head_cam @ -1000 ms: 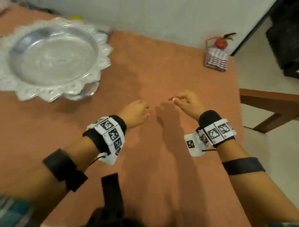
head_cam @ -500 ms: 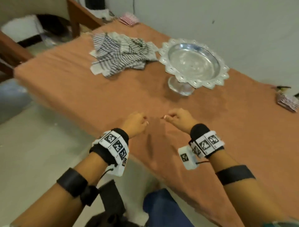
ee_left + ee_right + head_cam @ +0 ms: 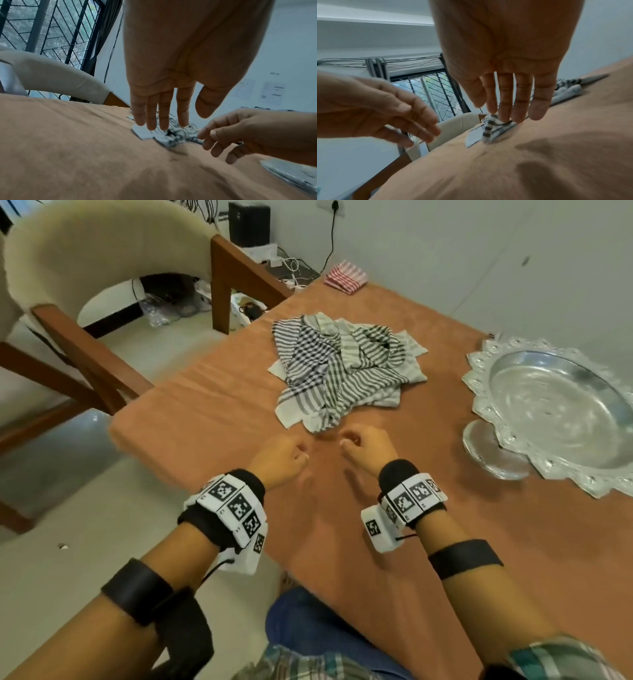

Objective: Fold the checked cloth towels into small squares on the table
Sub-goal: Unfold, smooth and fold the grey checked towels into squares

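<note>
A crumpled pile of black-and-white checked towels [image 3: 339, 371] lies on the orange-covered table [image 3: 212, 419]. My left hand [image 3: 298, 451] and right hand [image 3: 347, 440] hover side by side just short of the pile's near edge, and both hold nothing. In the left wrist view the left hand [image 3: 171, 121] has straight fingers pointing at the towels [image 3: 171, 136]. In the right wrist view the right hand [image 3: 498, 115] is spread, with its fingertips right at a striped towel corner [image 3: 489, 129]. Whether they touch the corner I cannot tell.
A silver pedestal tray [image 3: 513, 392] stands on the table to the right of the pile. A folded red-striped cloth [image 3: 346, 276] lies at the far corner. A cream padded wooden chair [image 3: 102, 268] stands off the table's left side, and the table's left edge [image 3: 116, 429] is near my left hand.
The head view has swung left, bringing the towel pile into sight and then closer. Both hands have moved across the table toward the pile's near edge, still holding nothing.
</note>
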